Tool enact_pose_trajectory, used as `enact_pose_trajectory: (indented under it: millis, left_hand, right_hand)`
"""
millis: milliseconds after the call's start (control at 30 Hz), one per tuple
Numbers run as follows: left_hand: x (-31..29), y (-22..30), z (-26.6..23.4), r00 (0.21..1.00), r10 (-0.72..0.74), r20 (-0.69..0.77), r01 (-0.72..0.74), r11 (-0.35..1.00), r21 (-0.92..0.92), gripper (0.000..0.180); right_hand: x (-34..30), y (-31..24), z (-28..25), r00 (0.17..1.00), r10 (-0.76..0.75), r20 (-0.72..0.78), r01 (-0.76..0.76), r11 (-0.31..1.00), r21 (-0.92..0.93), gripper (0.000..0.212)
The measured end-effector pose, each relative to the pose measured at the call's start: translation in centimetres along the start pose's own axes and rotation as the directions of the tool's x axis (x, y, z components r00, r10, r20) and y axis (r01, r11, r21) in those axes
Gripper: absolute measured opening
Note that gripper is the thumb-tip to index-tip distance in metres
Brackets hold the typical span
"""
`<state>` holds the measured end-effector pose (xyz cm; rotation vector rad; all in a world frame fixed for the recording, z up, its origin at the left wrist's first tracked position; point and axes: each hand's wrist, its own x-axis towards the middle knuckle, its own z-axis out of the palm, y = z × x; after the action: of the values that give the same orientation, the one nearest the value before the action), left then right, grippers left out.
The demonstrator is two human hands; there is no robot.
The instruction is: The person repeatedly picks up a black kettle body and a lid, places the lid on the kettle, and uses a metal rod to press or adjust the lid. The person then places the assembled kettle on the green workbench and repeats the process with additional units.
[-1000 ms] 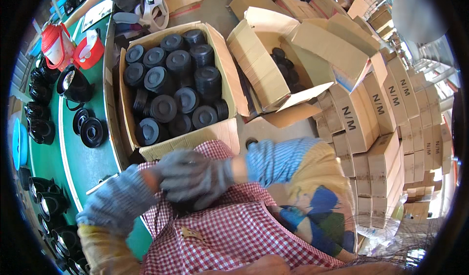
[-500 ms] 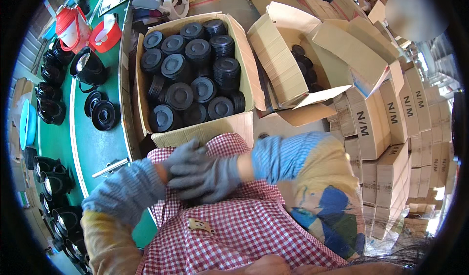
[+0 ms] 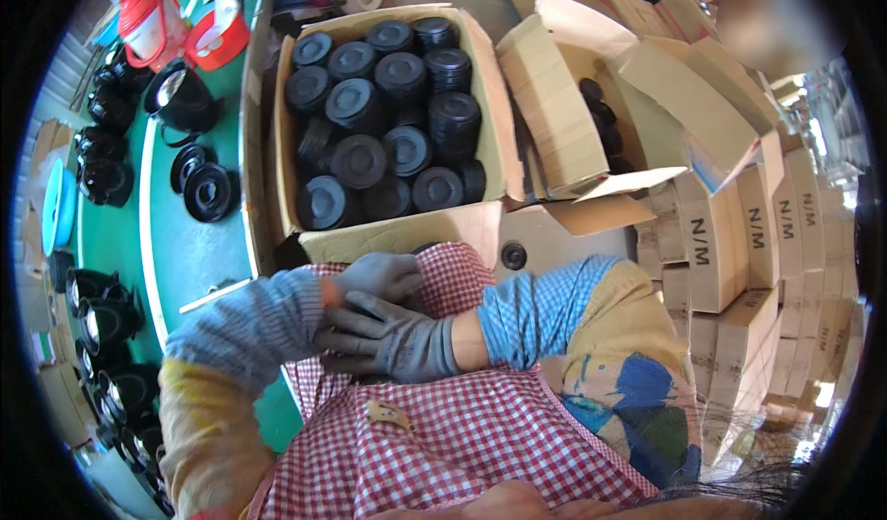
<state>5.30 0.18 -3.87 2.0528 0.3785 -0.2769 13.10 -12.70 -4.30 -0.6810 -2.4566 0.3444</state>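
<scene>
Both of my hands wear grey gloves and are crossed in front of the red-and-white checked apron (image 3: 443, 409). My left hand (image 3: 382, 277) points to the right, fingers loosely bent, nothing visible in it. Just below it, my right hand (image 3: 399, 337) reaches left with its fingers spread, the tips by the left wrist and cuff; it is open and holds nothing that I can see. Beyond the hands stands an open cardboard box (image 3: 397, 231) full of stacked round black lids (image 3: 358, 162).
Left is a green worktable (image 3: 208, 252) with black kettle-like pots (image 3: 185, 95), two loose black lids (image 3: 209, 192), a red basin (image 3: 215, 40) and a red-and-white jug (image 3: 148, 30). Another open carton (image 3: 554, 104) holds some black discs. Stacked cartons (image 3: 716, 243) line the right. A disc (image 3: 514, 256) lies on the floor.
My hands have drawn slightly apart, the left one moving up and right from beneath the right. The right fingers have spread wider. The whole view has shifted a little.
</scene>
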Motion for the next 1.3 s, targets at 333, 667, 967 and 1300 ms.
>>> enact_pose_trajectory:
  millis: [333,667,967,1300]
  left_hand:
    - [-3.6,-2.7,1.4,0.884,0.398,-0.247,-0.417,0.909,-0.027,0.042]
    - [-1.8,-2.5,-1.5,0.968,0.248,0.031,-0.245,0.966,-0.079,0.031]
    - [-4.4,-1.3,1.1,0.993,-0.114,-0.007,0.087,0.802,-0.591,0.032]
    - [1.6,-1.6,-1.0,0.934,-0.183,0.306,0.2,0.979,-0.024,0.042]
  right_hand:
    - [-1.9,3.8,-4.9,0.993,-0.078,0.088,0.054,0.967,0.248,0.063]
    - [-2.2,3.2,-5.2,0.997,0.061,0.044,-0.067,0.986,0.151,0.073]
    - [-2.0,4.3,-3.6,0.947,-0.061,0.317,-0.02,0.969,0.246,0.074]
    - [0.6,-2.0,-3.3,0.957,0.268,0.106,-0.253,0.958,-0.138,0.07]
